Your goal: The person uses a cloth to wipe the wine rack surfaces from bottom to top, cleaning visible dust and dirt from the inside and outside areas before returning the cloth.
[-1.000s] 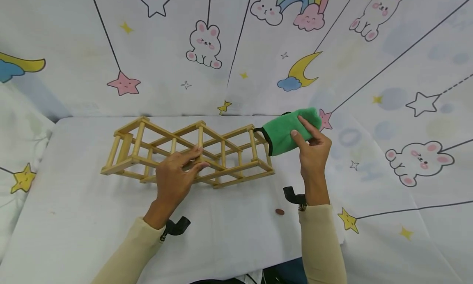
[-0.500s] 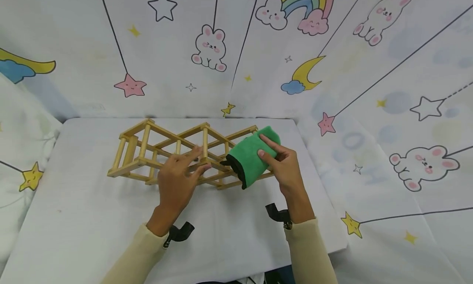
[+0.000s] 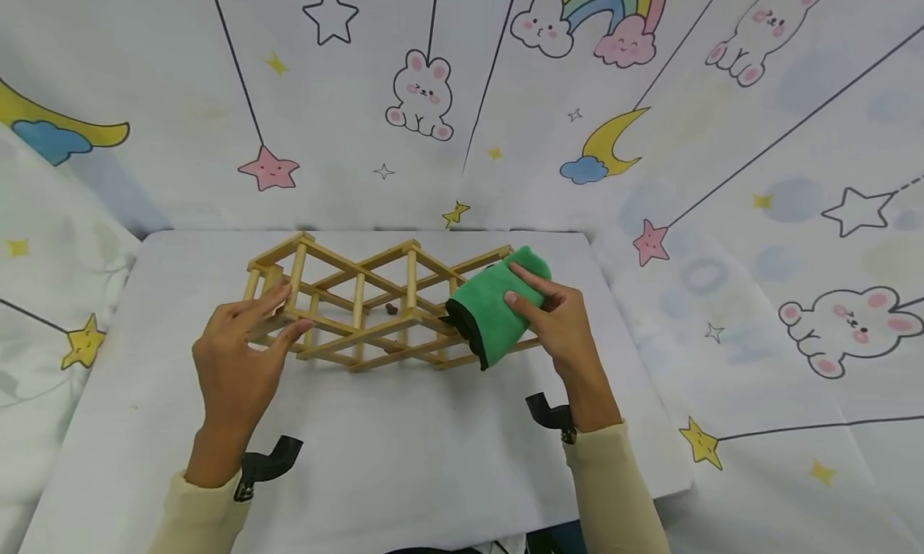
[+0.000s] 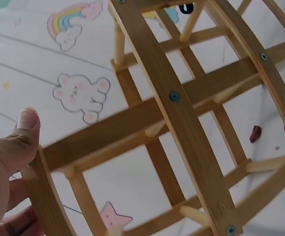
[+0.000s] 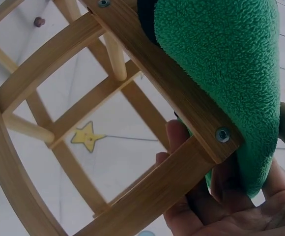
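Note:
A folding rack of light wooden slats and dowels (image 3: 411, 277) stands on the table in a zigzag. At its left end my left hand (image 3: 241, 361) grips a slat; in the left wrist view the thumb (image 4: 28, 120) is on one side of that slat (image 4: 46, 196), the other fingers behind it. My right hand (image 3: 566, 337) holds a folded green towelling cloth (image 3: 498, 305) with black edging against the rack's right part. Close up in the right wrist view, the cloth (image 5: 221, 59) drapes over a slat corner, and fingers (image 5: 177, 135) reach behind the wood.
Small dark brown pieces (image 3: 391, 309) lie on the white tabletop (image 3: 404, 450) within the rack; one brown piece (image 4: 255, 133) shows in the left wrist view. Behind the table hangs a white backdrop (image 3: 346, 105) printed with rabbits, stars and a rainbow.
My left hand has moved from the rack's middle to its left end. My right hand has brought the green cloth leftward and down from beyond the right end onto the rack.

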Demonstrator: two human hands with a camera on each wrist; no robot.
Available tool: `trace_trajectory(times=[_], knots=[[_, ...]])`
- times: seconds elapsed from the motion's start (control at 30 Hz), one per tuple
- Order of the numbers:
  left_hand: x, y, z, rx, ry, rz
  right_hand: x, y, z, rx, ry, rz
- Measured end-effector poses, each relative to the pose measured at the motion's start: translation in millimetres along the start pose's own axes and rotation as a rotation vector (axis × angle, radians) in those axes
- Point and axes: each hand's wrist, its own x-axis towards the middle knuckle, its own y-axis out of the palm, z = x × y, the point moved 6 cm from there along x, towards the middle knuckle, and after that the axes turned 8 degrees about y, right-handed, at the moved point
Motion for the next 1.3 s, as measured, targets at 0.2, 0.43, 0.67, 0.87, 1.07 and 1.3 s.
trace_trajectory(times=[0.2, 0.43, 0.67, 0.87, 1.07, 1.3], knots=[[-5.8, 2.3, 18.2, -0.078, -0.042, 0.004, 0.1, 0, 0, 0.016, -0.019, -0.017], [-9.2, 8.8, 20.2, -0.173, -0.020, -0.003, 4.1, -4, 1, 0.000, -0.049, -0.055], [-9.2, 20.9, 7.0, -0.203, 0.007, -0.046, 19.5, -20, 2, -0.016, -0.025, -0.128], [-11.9, 32.3, -2.4, -0.188, 0.012, -0.051, 30.8, -33, 2, 0.009, -0.045, -0.185], [-13.5, 38.1, -6.2, -0.173, 0.014, -0.062, 24.6, -28, 24, 0.160, -0.298, -0.398], [-13.3, 39.3, -5.8, -0.171, 0.013, -0.059, 17.9, 19, 31, 0.146, -0.560, -0.653]])
